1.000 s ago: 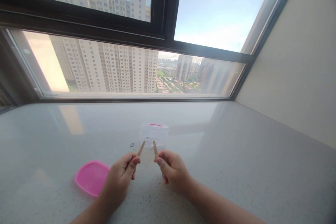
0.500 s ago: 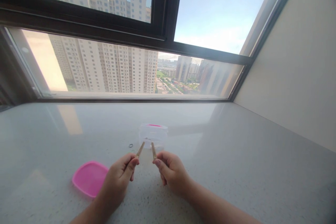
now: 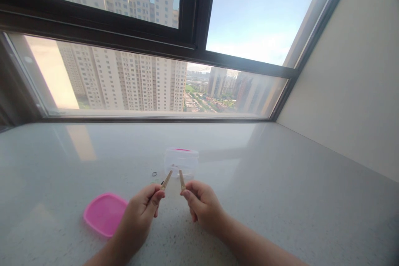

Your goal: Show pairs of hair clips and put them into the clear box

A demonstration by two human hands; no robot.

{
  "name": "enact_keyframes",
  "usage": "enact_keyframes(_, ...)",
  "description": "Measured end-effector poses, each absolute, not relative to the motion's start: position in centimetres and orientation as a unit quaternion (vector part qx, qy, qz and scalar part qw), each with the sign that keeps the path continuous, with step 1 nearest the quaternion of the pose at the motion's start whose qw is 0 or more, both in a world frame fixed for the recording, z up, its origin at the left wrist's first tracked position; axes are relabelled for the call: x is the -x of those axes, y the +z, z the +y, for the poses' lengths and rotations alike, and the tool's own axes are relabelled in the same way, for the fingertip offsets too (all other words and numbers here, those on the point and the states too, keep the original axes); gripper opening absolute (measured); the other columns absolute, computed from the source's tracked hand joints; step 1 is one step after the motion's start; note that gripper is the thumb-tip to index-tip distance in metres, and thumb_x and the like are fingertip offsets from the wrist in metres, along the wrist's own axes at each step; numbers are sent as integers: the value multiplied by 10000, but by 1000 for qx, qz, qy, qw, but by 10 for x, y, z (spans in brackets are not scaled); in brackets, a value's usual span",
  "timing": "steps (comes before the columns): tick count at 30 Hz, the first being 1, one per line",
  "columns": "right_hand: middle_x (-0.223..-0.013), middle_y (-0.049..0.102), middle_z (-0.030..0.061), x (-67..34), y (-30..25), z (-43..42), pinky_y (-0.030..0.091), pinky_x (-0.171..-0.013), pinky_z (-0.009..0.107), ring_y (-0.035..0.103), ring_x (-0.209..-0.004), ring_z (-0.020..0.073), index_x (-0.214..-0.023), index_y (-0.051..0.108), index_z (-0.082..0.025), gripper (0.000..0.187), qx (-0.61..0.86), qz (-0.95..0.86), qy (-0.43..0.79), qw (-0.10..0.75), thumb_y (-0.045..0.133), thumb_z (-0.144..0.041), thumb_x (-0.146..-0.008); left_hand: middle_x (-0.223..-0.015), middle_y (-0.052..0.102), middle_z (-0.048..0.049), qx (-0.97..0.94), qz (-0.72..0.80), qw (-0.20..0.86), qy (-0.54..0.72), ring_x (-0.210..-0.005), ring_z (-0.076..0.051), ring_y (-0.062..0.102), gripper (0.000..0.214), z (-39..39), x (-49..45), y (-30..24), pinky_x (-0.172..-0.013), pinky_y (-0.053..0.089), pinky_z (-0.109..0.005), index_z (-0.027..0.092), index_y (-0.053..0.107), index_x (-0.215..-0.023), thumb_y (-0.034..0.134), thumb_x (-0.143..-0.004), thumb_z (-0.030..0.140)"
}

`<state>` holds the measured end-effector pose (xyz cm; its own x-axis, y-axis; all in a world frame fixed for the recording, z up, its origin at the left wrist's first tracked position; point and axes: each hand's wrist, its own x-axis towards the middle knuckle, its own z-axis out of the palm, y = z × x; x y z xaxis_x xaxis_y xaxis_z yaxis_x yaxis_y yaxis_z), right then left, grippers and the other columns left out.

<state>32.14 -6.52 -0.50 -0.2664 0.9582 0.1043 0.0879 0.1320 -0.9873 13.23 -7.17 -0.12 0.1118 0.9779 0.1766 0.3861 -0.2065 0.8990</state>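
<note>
My left hand point(image 3: 143, 212) pinches a slim, gold-coloured hair clip point(image 3: 167, 179) between thumb and fingers, its narrow end pointing up and slightly right. A matching gold hair clip point(image 3: 182, 179) is pinched in my right hand point(image 3: 204, 205), tilted slightly left. The two clips are apart, with a small gap between their tips. Just beyond them stands a clear plastic box point(image 3: 183, 158) with a pink mark at its top edge. Small items show in the bottom of it, too faint to name. A small dark ring point(image 3: 154, 173) lies left of the box.
A pink lid point(image 3: 102, 214) lies on the speckled pale counter point(image 3: 280, 199), partly behind my left forearm. Tiny, indistinct items are near my left fingertips. At the back is a dark-framed window point(image 3: 156, 120); a plain wall point(image 3: 349, 83) rises on the right.
Both hands and clips hold nearly the same pose. The whole view has shifted very slightly; nothing has been taken up or let go.
</note>
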Motion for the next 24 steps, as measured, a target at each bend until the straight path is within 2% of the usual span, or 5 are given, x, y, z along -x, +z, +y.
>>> enact_keyframes(12, -439, 386, -97, -322, -4, -64, 277, -331, 168, 354, -329, 64, -798, 546, -169, 318, 425, -622, 504, 422, 544, -481, -857, -496, 442, 69, -635, 514, 385, 430, -446, -125, 401, 354, -72, -132, -3, -451, 308, -216, 209, 525, -680, 466, -882, 495)
enact_keyframes(24, -454, 394, -91, -321, -4, -65, 269, -329, 172, 347, -327, 60, -772, 551, -161, 339, 419, -611, 517, 430, 579, -495, -822, -530, 411, 70, -655, 501, 381, 419, -489, -127, 385, 361, -75, -132, 0, -478, 307, -217, 203, 534, -692, 455, -875, 504)
